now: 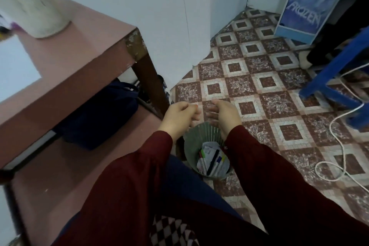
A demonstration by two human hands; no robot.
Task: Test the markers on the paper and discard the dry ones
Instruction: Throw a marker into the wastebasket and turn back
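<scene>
A small grey-green ribbed bin (201, 133) stands on the tiled floor by my knees. Inside it lie several markers (212, 163) among crumpled white paper. My left hand (179, 116) and my right hand (225, 116) hover side by side just above the bin's far rim, fingers loosely curled, holding nothing. A white sheet of paper (14, 68) lies on the pink table (79, 56) at the left edge of view.
A white cylinder (30, 0) stands on the table. A dark blue bag (99, 118) sits under the table. At the right are a blue stool leg (327, 78), a white cable (339, 118) on the floor and a blue Frozen-printed cabinet (307, 6).
</scene>
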